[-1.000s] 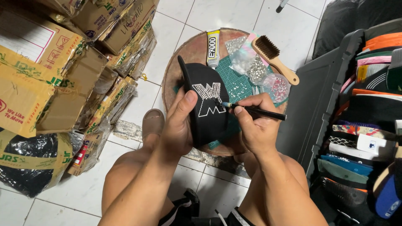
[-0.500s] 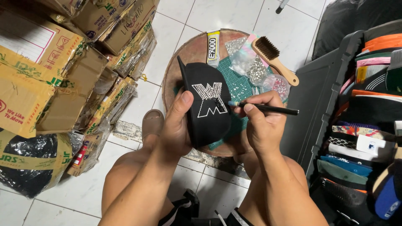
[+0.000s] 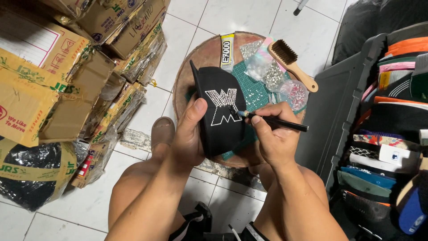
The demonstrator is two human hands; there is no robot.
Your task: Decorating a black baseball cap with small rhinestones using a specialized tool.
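Note:
My left hand (image 3: pixel 189 134) grips a black cap (image 3: pixel 220 111) from its left side, thumb on the front panel. The cap bears a letter design made of small shiny stones (image 3: pixel 223 106). My right hand (image 3: pixel 274 134) holds a thin black pen-like tool (image 3: pixel 274 121), its pale tip touching the right edge of the stone design. The cap is held above a round wooden stool top (image 3: pixel 196 62) with a green cutting mat (image 3: pixel 256 91) on it.
On the stool lie a glue tube (image 3: pixel 227 51), small bags of stones (image 3: pixel 267 73) and a wooden brush (image 3: pixel 292 64). Taped cardboard boxes (image 3: pixel 49 76) are stacked at left. A dark bin (image 3: pixel 339 102) with stacked caps (image 3: pixel 392 134) stands at right. White tiled floor (image 3: pixel 232 18) surrounds everything.
The cap has tilted so its front design faces up more. My right hand shifted the tool's tip from the cap's lower right side onto the design's right edge.

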